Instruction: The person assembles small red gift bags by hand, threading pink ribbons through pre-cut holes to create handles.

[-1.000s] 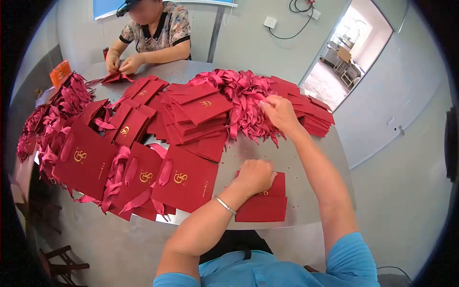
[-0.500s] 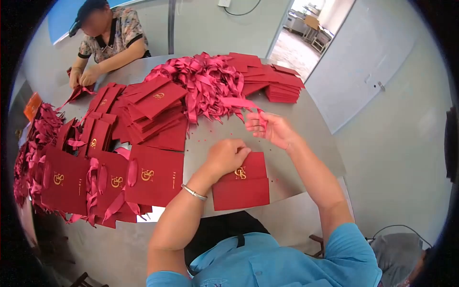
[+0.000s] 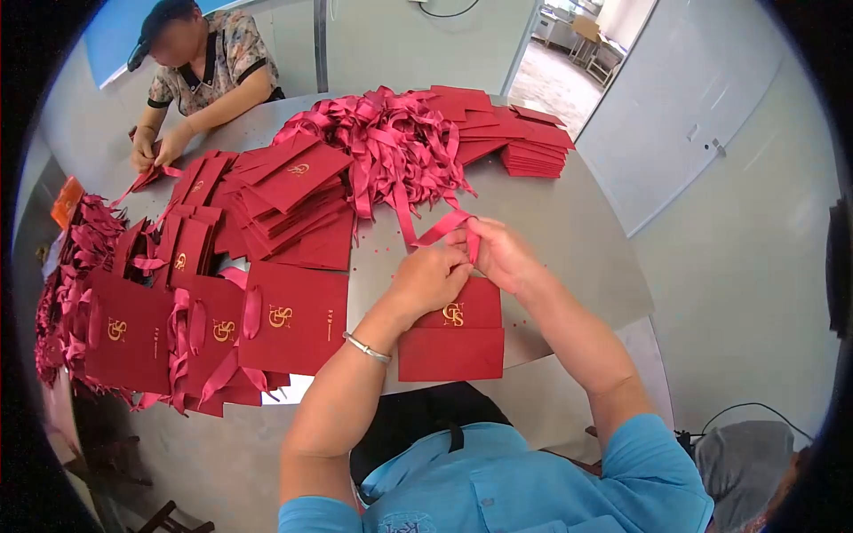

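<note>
A dark red paper bag with a gold logo lies folded flat before me at the table's front edge. My left hand, wearing a silver bangle, is closed at the bag's top edge; its fingertips are partly hidden. Close against it, my right hand pinches a pink-red ribbon, which loops toward the ribbon heap. That big tangled heap of ribbons lies just beyond my hands.
Stacked flat red bags stand behind right, and more bags pile up at left. Bags with ribbon handles overlap along the front left. Across the table, a co-worker handles a red bag. A door stands at right.
My right hand has come down and left with the ribbon, meeting my left hand above the bag. The ribbon now hangs in a loop. My left hand has shifted slightly.
</note>
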The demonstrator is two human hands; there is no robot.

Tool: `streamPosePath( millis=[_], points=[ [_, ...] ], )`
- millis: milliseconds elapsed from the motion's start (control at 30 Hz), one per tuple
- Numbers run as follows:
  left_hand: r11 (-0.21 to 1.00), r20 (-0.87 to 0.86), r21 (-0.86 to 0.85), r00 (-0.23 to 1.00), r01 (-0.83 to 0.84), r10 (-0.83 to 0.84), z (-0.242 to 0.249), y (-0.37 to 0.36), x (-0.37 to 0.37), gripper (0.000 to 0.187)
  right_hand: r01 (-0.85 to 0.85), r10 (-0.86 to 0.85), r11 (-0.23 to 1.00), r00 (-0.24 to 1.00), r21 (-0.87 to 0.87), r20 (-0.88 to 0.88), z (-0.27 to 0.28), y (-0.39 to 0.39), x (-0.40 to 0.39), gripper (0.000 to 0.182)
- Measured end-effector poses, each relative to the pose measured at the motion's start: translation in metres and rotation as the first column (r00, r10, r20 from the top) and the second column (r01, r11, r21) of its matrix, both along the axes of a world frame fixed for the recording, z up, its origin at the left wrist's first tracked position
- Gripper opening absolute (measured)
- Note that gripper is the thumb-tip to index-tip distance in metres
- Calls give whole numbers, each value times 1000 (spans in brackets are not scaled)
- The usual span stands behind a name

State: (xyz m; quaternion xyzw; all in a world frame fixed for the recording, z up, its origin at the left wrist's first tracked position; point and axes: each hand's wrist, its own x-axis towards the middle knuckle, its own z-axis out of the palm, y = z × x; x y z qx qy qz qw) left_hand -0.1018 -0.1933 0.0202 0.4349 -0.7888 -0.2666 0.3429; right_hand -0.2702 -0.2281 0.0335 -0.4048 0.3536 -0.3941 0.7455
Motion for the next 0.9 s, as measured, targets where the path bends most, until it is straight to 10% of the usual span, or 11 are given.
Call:
streamPosePath(
  millis=[267,567,900],
  points=[
    [995,74,-7,992,101,-100,-10,3,-2,18,206,-216,976,956,66,199,19,-50,-33,23],
    [994,143,-26,985,107,-102,-8,4,0,16,504,-508,861,852,-67,-125,31,-102,-111,11],
    [997,190,28,979,73,-77,-1,5,1,18,573,-587,791,810,-215,-3,46,-96,-159,11]
  ],
)
